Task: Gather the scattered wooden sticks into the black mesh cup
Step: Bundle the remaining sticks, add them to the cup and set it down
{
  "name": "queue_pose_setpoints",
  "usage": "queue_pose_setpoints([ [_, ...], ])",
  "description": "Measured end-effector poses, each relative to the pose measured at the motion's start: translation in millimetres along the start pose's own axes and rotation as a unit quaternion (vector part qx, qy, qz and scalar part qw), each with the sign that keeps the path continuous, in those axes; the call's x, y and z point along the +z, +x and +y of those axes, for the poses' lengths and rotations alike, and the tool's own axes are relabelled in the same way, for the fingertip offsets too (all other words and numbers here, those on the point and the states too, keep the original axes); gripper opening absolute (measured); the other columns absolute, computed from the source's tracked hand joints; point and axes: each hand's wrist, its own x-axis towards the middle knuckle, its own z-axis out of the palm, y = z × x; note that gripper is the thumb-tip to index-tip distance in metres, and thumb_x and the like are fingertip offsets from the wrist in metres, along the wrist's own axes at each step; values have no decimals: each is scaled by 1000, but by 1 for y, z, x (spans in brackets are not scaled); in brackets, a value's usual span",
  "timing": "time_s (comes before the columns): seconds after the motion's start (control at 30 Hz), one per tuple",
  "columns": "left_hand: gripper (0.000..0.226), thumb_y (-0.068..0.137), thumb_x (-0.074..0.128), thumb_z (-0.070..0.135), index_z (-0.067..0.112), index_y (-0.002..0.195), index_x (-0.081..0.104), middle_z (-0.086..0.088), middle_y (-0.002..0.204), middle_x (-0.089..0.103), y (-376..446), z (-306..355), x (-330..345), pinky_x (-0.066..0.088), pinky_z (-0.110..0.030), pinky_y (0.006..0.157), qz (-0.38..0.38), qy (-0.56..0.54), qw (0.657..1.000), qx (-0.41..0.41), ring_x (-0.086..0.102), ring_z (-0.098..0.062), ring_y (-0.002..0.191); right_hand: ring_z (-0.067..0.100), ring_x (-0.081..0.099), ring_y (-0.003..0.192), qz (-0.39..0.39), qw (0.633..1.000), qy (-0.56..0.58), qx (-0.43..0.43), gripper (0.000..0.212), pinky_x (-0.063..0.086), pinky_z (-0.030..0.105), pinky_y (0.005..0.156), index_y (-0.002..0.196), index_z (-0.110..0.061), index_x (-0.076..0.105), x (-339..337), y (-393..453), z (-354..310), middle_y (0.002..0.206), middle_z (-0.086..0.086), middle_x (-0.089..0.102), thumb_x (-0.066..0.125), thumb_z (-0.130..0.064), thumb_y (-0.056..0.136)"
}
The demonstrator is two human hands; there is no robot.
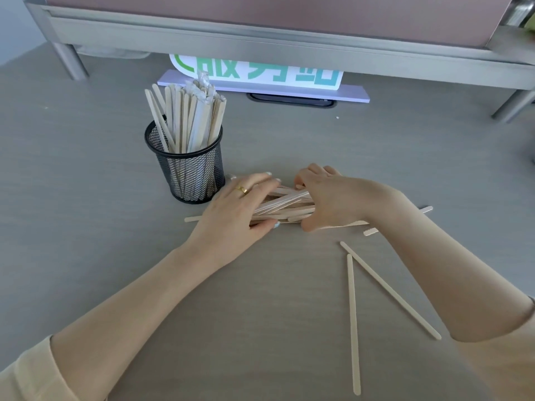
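Observation:
A black mesh cup (191,175) stands upright left of centre, packed with several wooden sticks (188,117) that rise above its rim. Just right of it a bundle of wooden sticks (285,205) lies on the table. My left hand (236,211), with a gold ring, grips the bundle's left part, thumb underneath. My right hand (333,201) curls around its right part. Stick ends poke out past both hands. Two loose sticks (353,322) lie crossed near the front right, one of them long and slanted (389,289).
A grey metal shelf frame (260,39) spans the back, its legs standing at the far left and far right. Under it a white sign with green characters (260,75) sits on a pale base. The table (86,227) is grey.

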Motion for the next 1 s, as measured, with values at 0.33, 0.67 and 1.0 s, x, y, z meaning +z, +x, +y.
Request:
queue_pose_setpoints([
  [0.33, 62, 81, 61, 42, 18, 135, 44, -1, 129, 53, 2, 0, -2, 30, -27, 98, -38, -8, 998, -58, 46, -21, 121, 19, 33, 101, 18, 1000, 19, -1, 44, 27, 28, 75, 111, -16, 39, 6, -2, -1, 111, -1, 38, 60, -29, 75],
  [0.67, 45, 79, 69, 14, 12, 122, 59, -7, 111, 60, 1, 3, 3, 38, -28, 87, 29, -70, 995, -71, 53, -25, 103, 18, 35, 96, 104, 993, 33, -47, 23, 30, 30, 88, 96, -18, 40, 23, 7, -3, 102, -2, 39, 53, -28, 79],
  [1.0, 28, 78, 65, 15, 12, 106, 68, -4, 95, 68, 1, 1, 0, 36, -25, 77, 63, -60, 995, -46, 55, -27, 89, 28, 55, 84, 246, 959, -67, -127, 43, 33, 32, 70, 94, -10, 55, 45, 14, -1, 90, 6, 61, 49, -51, 82],
])
